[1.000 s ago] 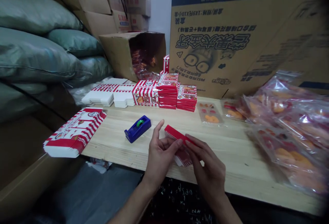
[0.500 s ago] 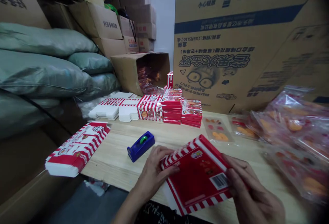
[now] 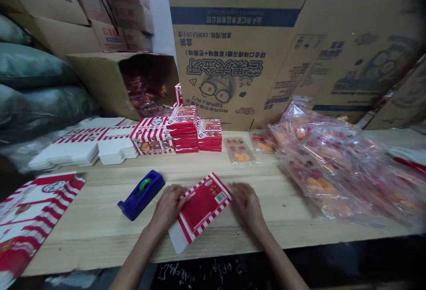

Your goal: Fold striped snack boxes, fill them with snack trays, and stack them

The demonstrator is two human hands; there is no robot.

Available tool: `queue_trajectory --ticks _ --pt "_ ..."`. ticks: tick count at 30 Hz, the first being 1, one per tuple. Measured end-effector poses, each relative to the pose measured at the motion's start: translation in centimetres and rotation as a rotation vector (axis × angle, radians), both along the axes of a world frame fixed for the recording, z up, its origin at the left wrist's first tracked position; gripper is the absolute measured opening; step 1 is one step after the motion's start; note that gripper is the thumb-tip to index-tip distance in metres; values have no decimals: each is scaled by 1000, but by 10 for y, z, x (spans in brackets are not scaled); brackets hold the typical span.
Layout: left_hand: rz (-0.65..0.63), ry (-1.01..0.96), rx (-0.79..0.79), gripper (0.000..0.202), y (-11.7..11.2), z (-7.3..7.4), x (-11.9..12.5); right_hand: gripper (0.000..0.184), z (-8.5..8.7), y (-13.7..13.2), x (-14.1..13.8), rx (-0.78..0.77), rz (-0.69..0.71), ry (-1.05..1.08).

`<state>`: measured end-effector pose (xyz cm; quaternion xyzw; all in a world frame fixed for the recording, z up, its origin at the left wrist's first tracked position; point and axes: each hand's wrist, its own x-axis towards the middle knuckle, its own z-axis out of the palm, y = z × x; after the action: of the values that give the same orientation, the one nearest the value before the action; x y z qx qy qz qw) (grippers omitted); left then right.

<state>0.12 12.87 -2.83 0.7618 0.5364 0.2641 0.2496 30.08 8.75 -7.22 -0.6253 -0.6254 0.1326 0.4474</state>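
My left hand is closed on the left edge of a red-and-white striped carton, its thumb on the red panel. A barcode marks the carton's right part, and a white flap sticks out at its lower left end. Against the right end rests my right hand, fingers bent and slightly blurred; whether they grip the carton is unclear. Left of my left hand lies a blue tape dispenser with a green core. A clear pack of coloured candies lies flat beyond the carton.
Stacked striped cartons and white-edged flat cartons line the table's back. More flat cartons lie at left. Bagged candy packs are heaped at right. A large cardboard box stands behind; an open box lies back left.
The view has swung right and sits farther back from the carton. The carton has been lowered close to the tabletop. My right hand has shifted to the carton's right end.
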Motion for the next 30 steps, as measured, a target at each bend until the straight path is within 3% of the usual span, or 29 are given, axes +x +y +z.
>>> queue_trajectory --ticks 4,7,9,12,17,21,23,25,28,30 --pt "26 46 134 37 -3 -13 -6 52 2 77 26 -10 -80 -173" --pt "4 28 153 38 -12 -13 -11 45 0 123 42 -65 -61 -259" --pt "11 21 172 37 -18 -11 -15 34 -1 140 53 -95 -50 -283" --pt "38 7 198 36 -24 -3 -20 36 3 143 70 -106 -63 -266" --pt "94 -75 183 40 -32 16 -13 27 37 110 101 47 -145 -50" --pt "224 -252 121 76 -38 41 8 30 84 55 119 188 -199 186" --pt "269 -351 63 101 -39 56 22 28 106 21 112 158 -140 287" --pt "197 -477 -46 113 -42 68 33 27 122 -11 90 22 22 457" --pt "-59 -661 -405 83 -50 72 38 28 129 -42 45 -228 244 684" --pt "-111 -754 -597 53 -62 64 29 27 125 -49 20 -309 327 732"
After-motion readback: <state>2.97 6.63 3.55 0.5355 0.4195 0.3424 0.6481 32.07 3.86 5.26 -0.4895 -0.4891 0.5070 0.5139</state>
